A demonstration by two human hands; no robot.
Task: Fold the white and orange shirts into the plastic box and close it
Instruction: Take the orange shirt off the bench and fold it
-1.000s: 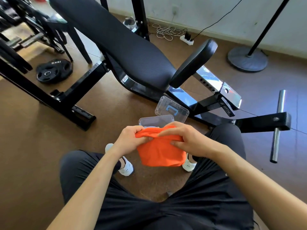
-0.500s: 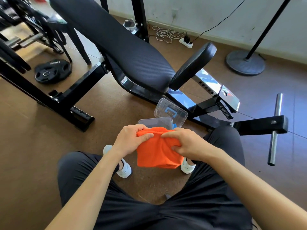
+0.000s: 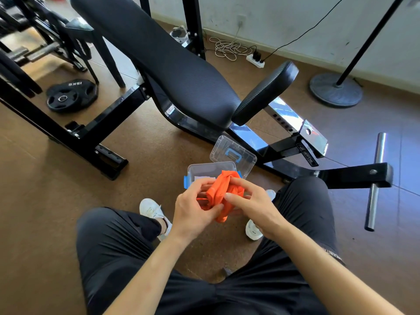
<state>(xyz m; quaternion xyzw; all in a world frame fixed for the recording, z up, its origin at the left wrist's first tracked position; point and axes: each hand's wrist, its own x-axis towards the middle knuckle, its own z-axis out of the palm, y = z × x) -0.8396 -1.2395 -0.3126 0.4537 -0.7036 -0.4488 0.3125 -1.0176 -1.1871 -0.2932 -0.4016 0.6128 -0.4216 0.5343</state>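
One orange shirt [image 3: 220, 193] is sitting bunched between both hands, close over the open plastic box [image 3: 205, 168] on the floor. The left hand [image 3: 193, 211] is gripping the cloth with curled fingers; the right hand [image 3: 251, 204] is pinching its other side. White fabric [image 3: 201, 177] is lying inside the box, with the lid [image 3: 233, 153] just behind, beside the black bench [image 3: 181, 76].

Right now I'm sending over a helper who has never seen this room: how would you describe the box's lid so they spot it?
Find the black weight bench. In front of its frame an open plastic box sits on the floor, with the lid just behind it. It alone is a clear flat piece with a blue handle at its centre.
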